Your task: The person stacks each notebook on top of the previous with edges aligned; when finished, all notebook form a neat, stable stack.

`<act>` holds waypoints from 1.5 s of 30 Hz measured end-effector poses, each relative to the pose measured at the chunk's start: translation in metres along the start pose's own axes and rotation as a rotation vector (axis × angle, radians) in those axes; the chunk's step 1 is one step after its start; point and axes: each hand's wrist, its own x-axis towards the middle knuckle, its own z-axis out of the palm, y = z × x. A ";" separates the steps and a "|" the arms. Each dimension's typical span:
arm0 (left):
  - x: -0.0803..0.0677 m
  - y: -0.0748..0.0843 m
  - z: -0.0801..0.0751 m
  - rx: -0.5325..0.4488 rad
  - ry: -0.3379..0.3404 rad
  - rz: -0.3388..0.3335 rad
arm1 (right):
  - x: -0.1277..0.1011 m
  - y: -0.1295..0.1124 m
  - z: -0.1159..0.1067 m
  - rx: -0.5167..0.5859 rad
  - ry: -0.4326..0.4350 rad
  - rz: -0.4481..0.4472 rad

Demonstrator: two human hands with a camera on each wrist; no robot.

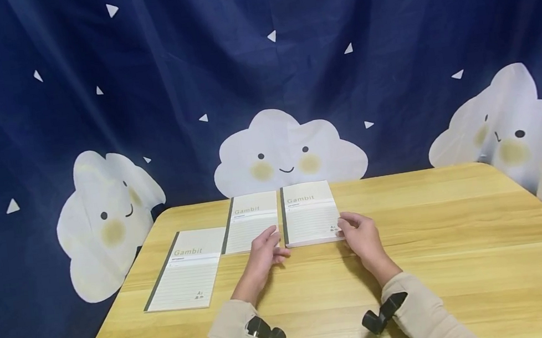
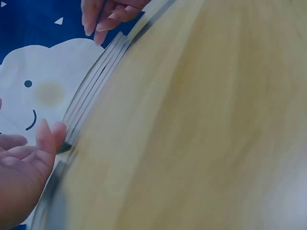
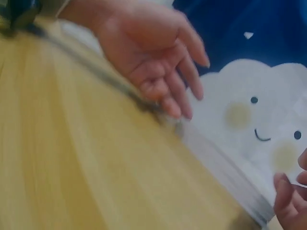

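A stack of several white Gambit notebooks (image 1: 310, 214) with dark spines lies at the far side of the wooden table, its layered edges (image 2: 96, 86) showing in the left wrist view. My right hand (image 1: 363, 239) is at the stack's near right corner, fingertips touching or very close to its side. At the left, my left hand (image 1: 262, 256) has its fingers loosely spread by the near end of the gap between the stack and the middle notebook (image 1: 249, 221). In the right wrist view the left hand (image 3: 153, 52) shows its palm, and only part of the right hand (image 3: 290, 203) is visible.
Another Gambit notebook (image 1: 185, 273) lies nearer and to the left, slightly askew. The wooden table (image 1: 459, 237) extends to the right. Behind its far edge hangs a dark blue curtain (image 1: 320, 74) with clouds and white triangles.
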 end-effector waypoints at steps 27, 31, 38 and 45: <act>-0.015 0.039 -0.158 0.773 0.274 -0.018 | -0.032 -0.020 0.073 0.266 -0.431 0.111; -0.022 0.044 -0.183 0.905 0.310 -0.080 | -0.039 -0.024 0.089 0.289 -0.496 0.137; -0.033 0.040 -0.219 0.984 0.360 -0.205 | -0.056 -0.032 0.119 0.340 -0.584 0.188; -0.040 0.036 -0.230 1.035 0.350 -0.296 | -0.073 -0.044 0.143 0.412 -0.645 0.235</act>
